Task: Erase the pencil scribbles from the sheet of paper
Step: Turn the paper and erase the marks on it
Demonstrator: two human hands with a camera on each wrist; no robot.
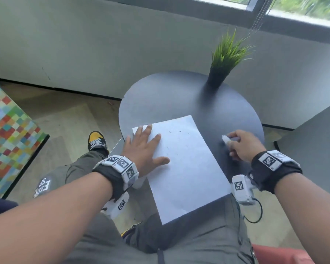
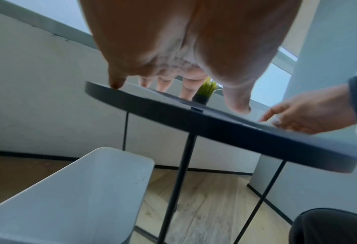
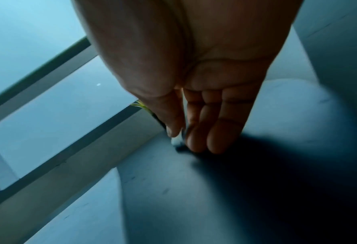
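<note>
A white sheet of paper (image 1: 187, 168) lies tilted on the round dark table (image 1: 170, 96), its near end hanging over the table's front edge. A few faint pencil marks (image 1: 174, 131) show near its far end. My left hand (image 1: 143, 147) presses flat on the sheet's left part with fingers spread. To the right of the sheet, my right hand (image 1: 242, 143) pinches a small white eraser (image 1: 226, 139) just over the bare tabletop. In the right wrist view the eraser (image 3: 176, 140) peeks out between thumb and fingers (image 3: 196, 140).
A green plant in a black pot (image 1: 217, 77) stands at the table's far side. A white chair (image 2: 79, 198) sits below the table's left edge. My legs are under the table. A colourful checkered surface (image 1: 6, 134) is at the far left.
</note>
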